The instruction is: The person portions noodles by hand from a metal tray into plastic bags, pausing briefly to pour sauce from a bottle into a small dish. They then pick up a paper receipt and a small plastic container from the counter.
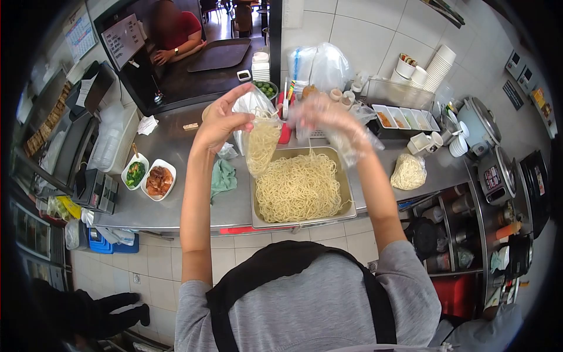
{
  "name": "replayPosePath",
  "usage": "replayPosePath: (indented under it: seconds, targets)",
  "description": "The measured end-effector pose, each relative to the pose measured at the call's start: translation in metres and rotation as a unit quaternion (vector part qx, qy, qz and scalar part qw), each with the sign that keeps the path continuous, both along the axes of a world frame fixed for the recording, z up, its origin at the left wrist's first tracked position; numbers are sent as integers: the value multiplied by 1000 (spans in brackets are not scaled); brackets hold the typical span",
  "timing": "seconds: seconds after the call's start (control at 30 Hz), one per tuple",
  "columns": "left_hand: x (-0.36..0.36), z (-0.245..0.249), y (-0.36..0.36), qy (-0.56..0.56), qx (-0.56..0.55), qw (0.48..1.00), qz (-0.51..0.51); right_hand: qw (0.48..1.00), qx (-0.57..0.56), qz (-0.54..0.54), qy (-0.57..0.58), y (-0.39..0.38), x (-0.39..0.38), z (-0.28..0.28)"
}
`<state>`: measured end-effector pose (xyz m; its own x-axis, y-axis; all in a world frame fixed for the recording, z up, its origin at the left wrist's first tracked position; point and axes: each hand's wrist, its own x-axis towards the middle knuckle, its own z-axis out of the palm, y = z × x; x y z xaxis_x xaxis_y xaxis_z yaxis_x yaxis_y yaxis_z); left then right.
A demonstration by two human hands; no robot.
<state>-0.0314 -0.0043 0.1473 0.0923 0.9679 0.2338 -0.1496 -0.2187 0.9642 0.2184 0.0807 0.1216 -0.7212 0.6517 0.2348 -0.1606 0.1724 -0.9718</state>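
Note:
My left hand [226,120] pinches the top of a clear plastic bag of noodles [263,144] between thumb and fingers. The bag hangs over the left edge of a metal tray [254,208] heaped with loose yellow noodles [299,188]. Over the tray's back right side is my right hand [328,117], covered by a loose clear plastic glove [346,141]. Motion smears its fingers, so whether they grip anything cannot be made out. A thin strand seems to hang below that hand.
Another bag of noodles [409,172] lies right of the tray. A green cloth [223,177] and two bowls of food, one with meat [159,180], are at left. Behind stand a topping rack [404,119] and stacked cups [440,67]. A person [176,35] sits beyond the hatch.

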Motion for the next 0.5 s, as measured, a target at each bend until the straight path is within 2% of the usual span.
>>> replayPosePath:
  seconds: [0.03,0.1,0.17,0.23,0.27,0.37,0.4,0.5]
  targets:
    - [-1,-10,2,1,-6,1000,-3,999,18,38,7,8,-1,25]
    - [-5,-29,8,3,-15,1000,-10,991,113,-47,49,2,-6,73]
    - [-3,-37,6,16,-26,1000,-3,964,248,-98,17,17,-13,109]
    - [-3,-44,5,23,-34,999,0,943,287,-145,84,14,-26,135]
    - [-1,-43,2,23,-48,999,-4,920,288,-250,91,-30,-41,155]
    - [-1,-46,0,20,-47,999,-4,946,277,-131,106,8,-56,180]
    - [-1,-46,-1,23,-37,999,-3,969,181,45,164,25,-60,177]
    - [0,-46,-3,10,-36,999,5,936,300,-43,181,38,-65,200]
